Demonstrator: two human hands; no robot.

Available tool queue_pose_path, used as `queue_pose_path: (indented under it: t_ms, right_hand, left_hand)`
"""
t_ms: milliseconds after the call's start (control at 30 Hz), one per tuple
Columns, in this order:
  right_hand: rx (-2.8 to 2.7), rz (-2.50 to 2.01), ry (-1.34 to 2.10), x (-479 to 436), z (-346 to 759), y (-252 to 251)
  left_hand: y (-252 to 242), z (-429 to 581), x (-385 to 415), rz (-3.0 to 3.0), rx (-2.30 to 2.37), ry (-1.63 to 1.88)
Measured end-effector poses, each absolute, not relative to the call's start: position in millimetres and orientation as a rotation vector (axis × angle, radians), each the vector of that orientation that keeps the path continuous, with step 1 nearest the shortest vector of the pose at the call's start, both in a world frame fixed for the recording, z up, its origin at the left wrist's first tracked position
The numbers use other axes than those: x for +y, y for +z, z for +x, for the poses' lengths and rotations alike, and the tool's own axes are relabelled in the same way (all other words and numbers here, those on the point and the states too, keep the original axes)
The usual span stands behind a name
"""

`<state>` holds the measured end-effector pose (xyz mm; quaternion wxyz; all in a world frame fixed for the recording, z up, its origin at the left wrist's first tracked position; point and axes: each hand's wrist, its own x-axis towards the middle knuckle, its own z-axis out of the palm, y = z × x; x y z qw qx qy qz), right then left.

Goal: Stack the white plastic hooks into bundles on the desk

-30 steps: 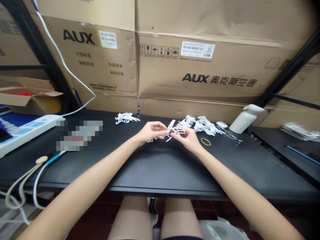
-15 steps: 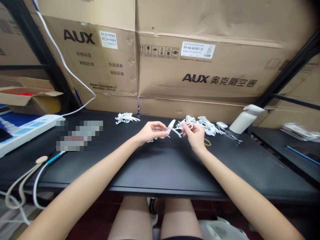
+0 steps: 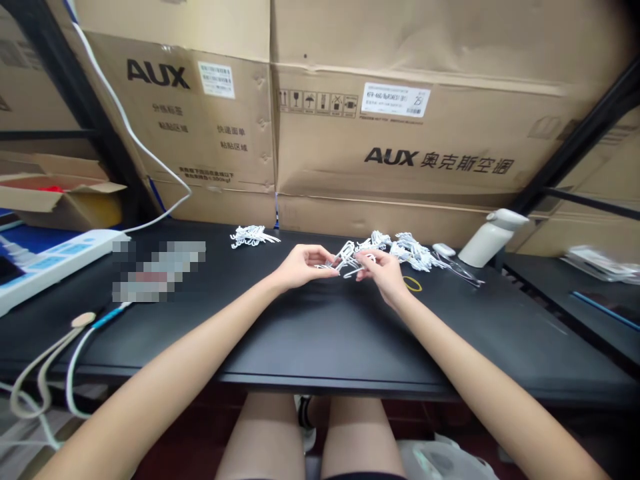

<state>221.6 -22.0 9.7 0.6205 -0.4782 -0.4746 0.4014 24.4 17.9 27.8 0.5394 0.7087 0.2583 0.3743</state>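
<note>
My left hand (image 3: 306,268) pinches a small bunch of white wire hooks (image 3: 345,252) between thumb and fingers, just above the black table. Close on its right, my right hand (image 3: 383,272) is closed on another white hook (image 3: 353,272), whose end points toward the bunch. Fingers cover part of both. Behind the right hand lies a heap of white hooks (image 3: 413,252). A smaller pile of white hooks (image 3: 253,236) rests farther left, near the cardboard. A yellow rubber band (image 3: 413,284) lies just right of my right wrist.
Large cardboard boxes (image 3: 320,160) stand along the back of the black table (image 3: 320,340). At right are a white bottle (image 3: 493,237), glasses (image 3: 463,272) and a small white case (image 3: 443,250). A power strip (image 3: 65,263) and looped cables (image 3: 45,367) occupy the left side.
My right hand has moved slightly left and down, closer to my left hand. The hooks in the two hands now sit nearer together and have turned.
</note>
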Motion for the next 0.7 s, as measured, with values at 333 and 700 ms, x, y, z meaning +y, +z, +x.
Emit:
queue_pose_path:
  t_ms: [333, 700]
  right_hand:
    - [-1.131, -1.019, 1.217, -30.7, 219.1, 17.6]
    - [-0.955, -1.052, 0.997, -23.4, 224.5, 16.0]
  left_hand:
    - [25.4, 24.6, 18.7, 1.710, 0.581, 0.890]
    - [26.2, 23.8, 24.2, 1.684, 0.703, 0.972]
